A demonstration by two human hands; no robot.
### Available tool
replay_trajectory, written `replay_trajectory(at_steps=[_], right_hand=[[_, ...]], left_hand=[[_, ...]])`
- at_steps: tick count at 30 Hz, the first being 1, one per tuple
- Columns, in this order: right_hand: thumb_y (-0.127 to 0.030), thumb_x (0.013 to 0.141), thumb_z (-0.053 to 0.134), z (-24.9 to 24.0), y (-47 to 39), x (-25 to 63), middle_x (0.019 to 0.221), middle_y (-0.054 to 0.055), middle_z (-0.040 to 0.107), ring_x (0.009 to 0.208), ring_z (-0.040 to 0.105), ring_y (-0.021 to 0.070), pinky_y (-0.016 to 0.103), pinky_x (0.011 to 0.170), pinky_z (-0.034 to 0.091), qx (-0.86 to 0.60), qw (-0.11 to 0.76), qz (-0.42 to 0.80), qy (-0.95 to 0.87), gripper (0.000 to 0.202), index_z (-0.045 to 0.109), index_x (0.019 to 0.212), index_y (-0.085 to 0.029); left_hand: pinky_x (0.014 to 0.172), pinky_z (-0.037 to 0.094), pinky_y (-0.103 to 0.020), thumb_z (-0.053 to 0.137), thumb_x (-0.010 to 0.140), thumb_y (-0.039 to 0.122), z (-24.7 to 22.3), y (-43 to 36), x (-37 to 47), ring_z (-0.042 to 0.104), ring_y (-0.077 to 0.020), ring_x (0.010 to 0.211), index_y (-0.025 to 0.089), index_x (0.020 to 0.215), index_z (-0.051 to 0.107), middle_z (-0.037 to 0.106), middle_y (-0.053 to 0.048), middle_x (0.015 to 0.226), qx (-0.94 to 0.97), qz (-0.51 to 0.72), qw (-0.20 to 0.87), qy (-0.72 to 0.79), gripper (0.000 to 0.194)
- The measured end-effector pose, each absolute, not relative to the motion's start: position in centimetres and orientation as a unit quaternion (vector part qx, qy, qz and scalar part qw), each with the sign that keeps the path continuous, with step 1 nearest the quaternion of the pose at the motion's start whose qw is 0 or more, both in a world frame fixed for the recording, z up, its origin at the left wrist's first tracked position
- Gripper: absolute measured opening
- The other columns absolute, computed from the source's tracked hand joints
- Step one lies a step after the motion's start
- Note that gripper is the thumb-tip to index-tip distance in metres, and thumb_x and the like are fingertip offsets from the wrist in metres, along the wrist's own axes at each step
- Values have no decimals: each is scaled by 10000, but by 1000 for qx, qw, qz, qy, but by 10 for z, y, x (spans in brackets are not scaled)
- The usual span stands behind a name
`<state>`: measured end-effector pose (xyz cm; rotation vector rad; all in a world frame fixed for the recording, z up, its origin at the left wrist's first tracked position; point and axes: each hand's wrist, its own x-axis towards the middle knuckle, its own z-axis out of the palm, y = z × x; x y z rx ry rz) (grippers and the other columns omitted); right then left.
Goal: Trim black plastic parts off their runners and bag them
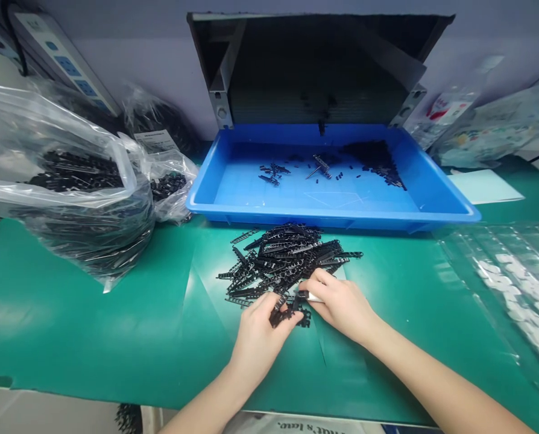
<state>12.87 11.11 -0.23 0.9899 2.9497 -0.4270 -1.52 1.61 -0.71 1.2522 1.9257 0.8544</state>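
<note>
Black toothed plastic strips (283, 256) lie heaped on the green table mat in front of the blue tray. At the near edge of this heap, my left hand (263, 331) has its fingers closed around several black plastic pieces (287, 314). Just to the right, my right hand (342, 301) pinches a small tool with a white handle (315, 297), its dark end touching the pieces in my left hand. The exact shape of the tool's tip is hidden among the black parts.
Behind the heap stands a blue tray (337, 216) with small black parts, under a dark chute (315, 90). Open plastic bags (84, 235) of black pieces are at left. A clear tray (491, 307) of white parts and a pale green paper (486, 186) lie at right.
</note>
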Motion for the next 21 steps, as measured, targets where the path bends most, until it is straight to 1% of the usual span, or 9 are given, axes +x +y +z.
replay_trajectory(at_steps=[2, 4, 6, 7, 10, 12, 15, 18, 21], right_hand=[[-118, 804, 499, -4, 110, 130, 856, 35, 585, 557, 570, 153, 240, 449, 332, 317, -14, -161, 935, 176, 596, 914, -215], [-123, 807, 489, -4, 110, 131, 856, 42, 591, 590, 584, 168, 251, 470, 375, 325, -34, -188, 926, 169, 593, 909, -208], [-156, 827, 472, -3, 109, 132, 879, 50, 602, 648, 601, 182, 268, 519, 426, 344, -61, -219, 911, 166, 579, 943, -208], [-180, 838, 466, -2, 109, 133, 901, 55, 610, 693, 609, 190, 279, 557, 449, 355, -75, -235, 902, 171, 570, 971, -207], [-228, 853, 460, 4, 109, 134, 940, 54, 641, 822, 616, 194, 290, 682, 476, 379, -109, -289, 872, 177, 564, 994, -204], [-245, 853, 457, 9, 109, 135, 867, 28, 664, 787, 622, 178, 270, 679, 475, 387, -118, -325, 855, 141, 588, 887, -207], [-276, 847, 449, 17, 108, 137, 727, -7, 655, 657, 608, 155, 244, 600, 464, 397, -122, -362, 834, 178, 581, 751, -206], [-286, 835, 439, 25, 105, 139, 674, -22, 632, 607, 581, 138, 219, 549, 444, 394, -119, -411, 813, 191, 582, 740, -201], [-292, 823, 452, 30, 99, 136, 611, -35, 586, 569, 536, 127, 210, 527, 414, 392, -126, -454, 790, 203, 553, 672, -201]], left_hand=[[570, 417, -251, 615, 709, 246, -10, 17, -11, 547, -173, 621, 207, 664, 487, 582, 8, 671, 511, 315, 320, 733, 142], [606, 438, -274, 575, 720, 183, -13, 17, -10, 580, -197, 677, 202, 764, 545, 619, -25, 748, 536, 306, 308, 724, 57], [652, 443, -293, 513, 729, 127, -13, 16, -10, 595, -213, 741, 192, 835, 568, 638, -53, 819, 544, 306, 311, 717, 136], [660, 440, -294, 494, 730, 119, -12, 16, -11, 595, -212, 745, 189, 828, 568, 640, -54, 820, 538, 309, 322, 715, 142], [629, 427, -271, 506, 731, 170, -4, 14, -15, 564, -184, 680, 197, 718, 524, 604, -16, 722, 477, 322, 410, 707, 35], [610, 416, -253, 526, 735, 222, 2, 13, -17, 529, -159, 646, 203, 696, 498, 555, 13, 673, 421, 333, 486, 690, 52], [627, 402, -235, 521, 762, 252, 9, 9, -19, 505, -130, 642, 205, 757, 496, 520, 37, 670, 356, 366, 565, 648, 53], [648, 385, -232, 505, 787, 247, 11, 5, -18, 491, -119, 643, 203, 798, 478, 556, 39, 659, 336, 377, 618, 603, 53], [593, 363, -227, 543, 756, 247, 13, 4, -16, 450, -114, 596, 190, 769, 477, 614, 15, 668, 350, 352, 660, 564, 88]])
